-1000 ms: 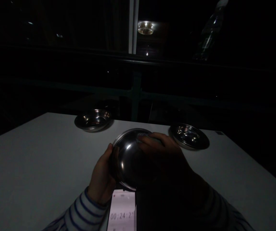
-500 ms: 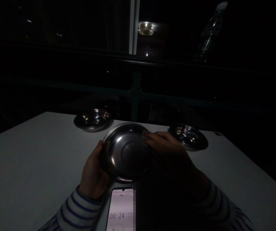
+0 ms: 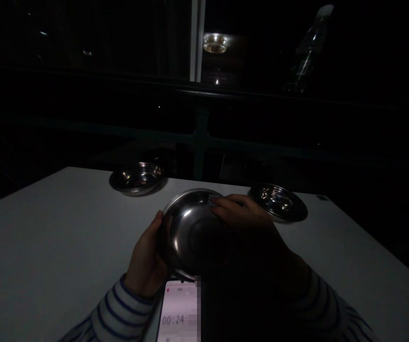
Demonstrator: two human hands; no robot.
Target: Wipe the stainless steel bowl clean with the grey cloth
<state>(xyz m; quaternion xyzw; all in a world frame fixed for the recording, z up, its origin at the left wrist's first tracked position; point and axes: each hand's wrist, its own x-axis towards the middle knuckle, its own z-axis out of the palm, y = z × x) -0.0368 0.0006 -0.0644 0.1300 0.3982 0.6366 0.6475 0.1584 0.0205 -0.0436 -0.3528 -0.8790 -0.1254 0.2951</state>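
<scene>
In dim light I hold a shiny steel plate [image 3: 190, 232] tilted up over the white table [image 3: 54, 237]. My left hand [image 3: 147, 261] grips its left rim, fingers curled around the edge. My right hand [image 3: 243, 223] lies over the plate's upper right part and presses a small pale pad [image 3: 212, 199] against it; what the pad is I cannot make out. Both sleeves are white with blue stripes.
A steel bowl [image 3: 136, 177] stands at the table's far left and a steel dish [image 3: 277, 202] at the far right. A lit phone [image 3: 179, 311] showing a timer lies at the near edge. Beyond the table is a dark railing and window.
The plate swung left and tilted more upright half a second ago, then came back right and lower. My right hand stayed on its upper right part throughout.
</scene>
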